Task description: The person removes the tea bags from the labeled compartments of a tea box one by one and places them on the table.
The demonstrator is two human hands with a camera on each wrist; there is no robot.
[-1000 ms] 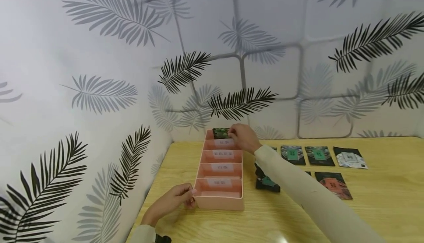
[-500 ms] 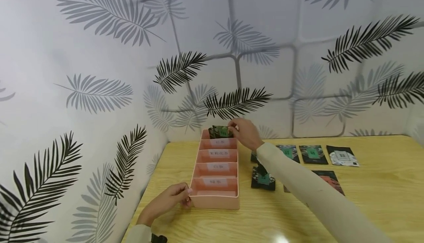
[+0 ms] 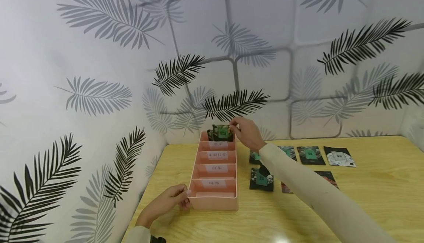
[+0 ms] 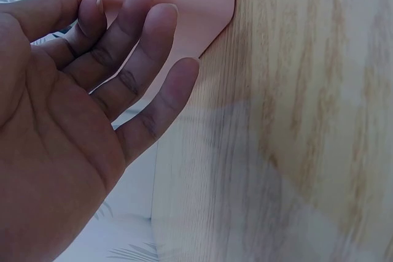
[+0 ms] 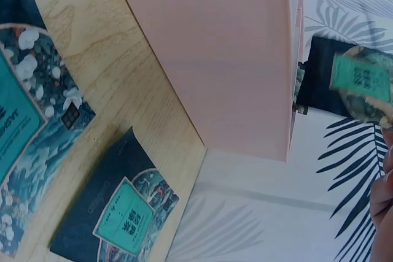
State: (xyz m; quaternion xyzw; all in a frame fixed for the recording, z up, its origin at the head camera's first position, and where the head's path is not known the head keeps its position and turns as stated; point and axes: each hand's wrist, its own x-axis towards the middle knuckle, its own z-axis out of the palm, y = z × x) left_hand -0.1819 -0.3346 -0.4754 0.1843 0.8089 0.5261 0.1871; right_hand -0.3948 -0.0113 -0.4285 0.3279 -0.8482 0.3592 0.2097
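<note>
A long pink divided box [image 3: 214, 203] with white labels stands on the table. My left hand [image 3: 170, 200] pinches the rim at its near left corner; in the left wrist view the other fingers [image 4: 163, 93] fan out beside the wall. At the far end, my right hand [image 3: 246, 134] pinches a dark tea sachet [image 3: 223, 133] with a green label by its upper right corner. The right wrist view shows this sachet [image 5: 344, 78] above the box rim. Behind it, a second dark sachet [image 3: 210, 135] pokes out of the farthest compartment.
Right of the box lie several more sachets: a green-labelled one [image 3: 261, 179], another green-labelled one [image 3: 310, 155], a white-labelled one [image 3: 339, 157] and a red one [image 3: 328, 178] partly behind my right sleeve [image 3: 308, 187]. A patterned wall [image 3: 271, 70] rises behind the table.
The sachet in my right hand has risen, showing more of its front, and the second sachet has come into sight at its left. My left hand stays on the box corner.
</note>
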